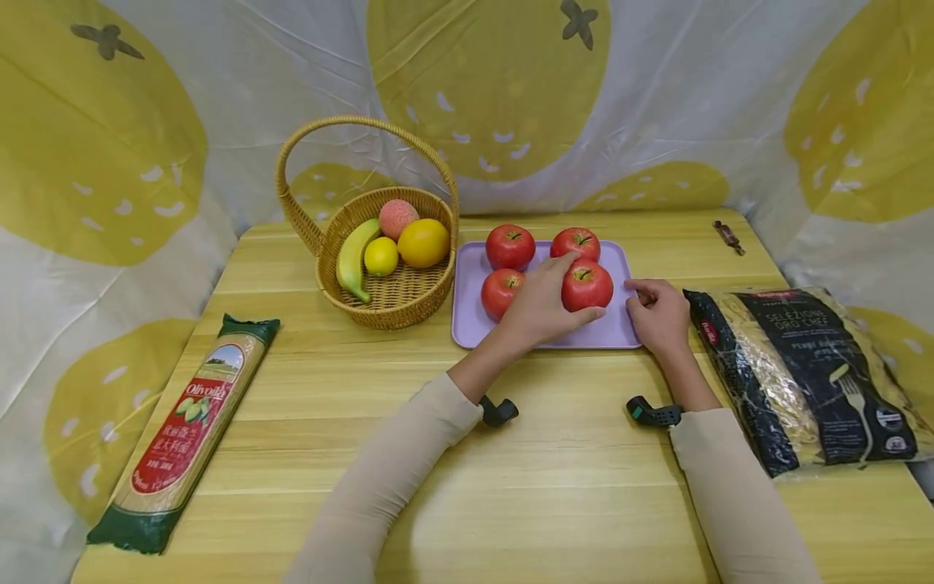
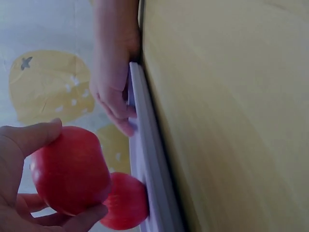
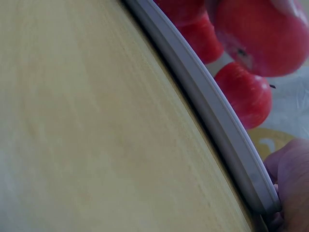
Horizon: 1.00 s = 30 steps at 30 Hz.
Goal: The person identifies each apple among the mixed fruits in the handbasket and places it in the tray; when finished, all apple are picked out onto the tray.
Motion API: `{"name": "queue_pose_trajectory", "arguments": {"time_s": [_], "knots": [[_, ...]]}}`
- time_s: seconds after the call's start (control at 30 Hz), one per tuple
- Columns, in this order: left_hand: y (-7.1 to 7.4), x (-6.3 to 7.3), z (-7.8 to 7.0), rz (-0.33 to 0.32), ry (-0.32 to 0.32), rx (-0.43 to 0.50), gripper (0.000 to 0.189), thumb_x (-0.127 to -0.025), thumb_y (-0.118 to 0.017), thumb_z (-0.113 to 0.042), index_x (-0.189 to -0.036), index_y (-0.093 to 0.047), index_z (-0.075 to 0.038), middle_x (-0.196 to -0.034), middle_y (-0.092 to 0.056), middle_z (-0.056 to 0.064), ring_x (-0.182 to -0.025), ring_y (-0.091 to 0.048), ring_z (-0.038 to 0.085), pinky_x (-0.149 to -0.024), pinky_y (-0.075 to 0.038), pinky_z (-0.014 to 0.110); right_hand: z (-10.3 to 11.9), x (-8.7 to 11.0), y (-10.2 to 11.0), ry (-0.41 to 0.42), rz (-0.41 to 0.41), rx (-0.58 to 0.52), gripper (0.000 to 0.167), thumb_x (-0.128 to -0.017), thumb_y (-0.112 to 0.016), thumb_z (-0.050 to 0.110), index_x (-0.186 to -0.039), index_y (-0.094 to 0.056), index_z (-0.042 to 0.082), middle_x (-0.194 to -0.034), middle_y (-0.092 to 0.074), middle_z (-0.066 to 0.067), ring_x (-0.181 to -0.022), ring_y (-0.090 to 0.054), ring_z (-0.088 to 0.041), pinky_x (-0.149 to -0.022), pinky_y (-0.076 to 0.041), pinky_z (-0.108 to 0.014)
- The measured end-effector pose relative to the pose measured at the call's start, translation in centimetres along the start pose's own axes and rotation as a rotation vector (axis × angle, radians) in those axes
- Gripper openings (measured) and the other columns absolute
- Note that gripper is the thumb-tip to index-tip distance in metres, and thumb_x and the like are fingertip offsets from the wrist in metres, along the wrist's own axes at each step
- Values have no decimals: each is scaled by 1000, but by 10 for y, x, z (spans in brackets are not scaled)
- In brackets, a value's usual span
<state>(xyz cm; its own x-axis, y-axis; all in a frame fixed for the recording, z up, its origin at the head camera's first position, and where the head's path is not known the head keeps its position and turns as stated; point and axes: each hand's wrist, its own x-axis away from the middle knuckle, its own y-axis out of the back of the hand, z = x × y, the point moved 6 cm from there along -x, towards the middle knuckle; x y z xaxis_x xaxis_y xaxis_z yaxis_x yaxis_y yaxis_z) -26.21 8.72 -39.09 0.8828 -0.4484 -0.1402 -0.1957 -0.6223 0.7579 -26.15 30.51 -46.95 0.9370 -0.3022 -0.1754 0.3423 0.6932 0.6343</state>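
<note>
My left hand point(image 1: 543, 304) grips a red apple point(image 1: 587, 285) between thumb and fingers, above a lilac tray point(image 1: 474, 331). The left wrist view shows this held apple point(image 2: 71, 170) raised off the tray, in front of another apple point(image 2: 124, 200). Other red apples stand on the tray: one at the back left point(image 1: 510, 246), one at the back right point(image 1: 575, 242), and one at the front left point(image 1: 501, 293), partly behind my left hand. At the tray's right end, my right hand point(image 1: 660, 316) holds the rim, its fingers reaching over the edge.
Left of the tray stands a wicker basket point(image 1: 394, 312) with a banana point(image 1: 355, 259), a lemon point(image 1: 381, 256) and other round fruit. A spaghetti pack point(image 1: 191, 422) lies at the left, a pasta bag point(image 1: 810, 381) at the right. A wrapped candy point(image 1: 728, 237) lies at the back right.
</note>
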Motion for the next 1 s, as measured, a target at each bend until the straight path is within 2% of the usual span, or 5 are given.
{"name": "queue_pose_trajectory", "arguments": {"time_s": [0.33, 0.73, 0.9, 1.0], "knots": [[-30, -1, 1, 40, 47, -93, 87, -90, -78, -42, -155, -36, -2, -152, -46, 14, -127, -57, 31, -112, -49, 37, -1, -1, -2, 1, 5, -6, 30, -96, -60, 11, -121, -77, 8, -94, -59, -12, -83, -50, -20, -70, -39, -28], [-34, -5, 4, 71, 99, -164, 94, -92, -77, -40, -162, -26, -4, -162, -36, 12, -143, -44, 29, -119, -42, 38, -1, -3, -4, 6, 9, -2, 31, -96, -59, 12, -122, -76, 8, -95, -60, -13, -85, -50, -21, -72, -38, -30], [-35, -7, 3, 78, 54, -183, 99, -92, -76, -45, -163, -21, -2, -165, -31, 16, -150, -38, 30, -121, -39, 38, 0, -5, -2, 18, 1, -2, 31, -95, -60, 10, -121, -77, 8, -93, -60, -12, -82, -50, -19, -70, -38, -27], [-32, -4, 2, 75, 11, -185, 100, -92, -75, -47, -163, -21, -3, -166, -30, 16, -152, -35, 29, -121, -38, 38, 0, -5, 1, -4, 3, -6, 32, -95, -59, 11, -122, -77, 9, -91, -60, -9, -80, -51, -16, -68, -39, -25]]}}
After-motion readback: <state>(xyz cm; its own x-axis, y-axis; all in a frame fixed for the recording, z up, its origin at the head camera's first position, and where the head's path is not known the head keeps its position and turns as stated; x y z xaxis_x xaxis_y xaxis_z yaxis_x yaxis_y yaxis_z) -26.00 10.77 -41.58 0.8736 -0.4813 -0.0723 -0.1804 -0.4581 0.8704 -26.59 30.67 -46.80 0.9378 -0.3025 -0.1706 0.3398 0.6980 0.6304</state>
